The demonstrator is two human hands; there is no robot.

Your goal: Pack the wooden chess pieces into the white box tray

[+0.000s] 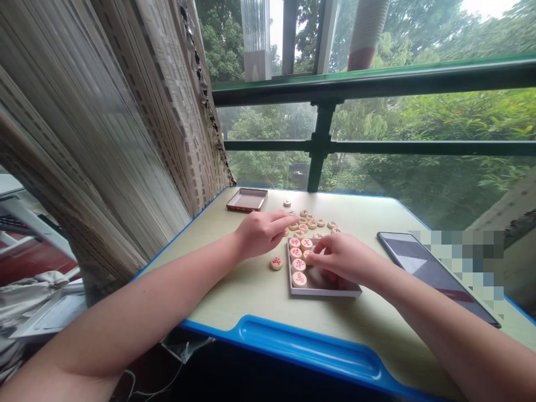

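A shallow grey tray (330, 291) lies on the pale desk (251, 285) and holds several round wooden chess pieces (298, 265) with red characters, in a column along its left side. My right hand (341, 258) rests over the tray, its fingertips pinching a piece at about the middle of the tray. My left hand (262, 230) reaches across the desk, fingers touching the loose pile of pieces (312, 222) beyond the tray. One piece (276, 263) lies alone to the left of the tray.
A brown box lid (247, 199) sits at the desk's far left corner. A dark phone (435, 273) lies on the right. A patterned curtain (125, 128) hangs at left; a window railing (377, 78) runs behind. The desk has a blue front rim (310, 349).
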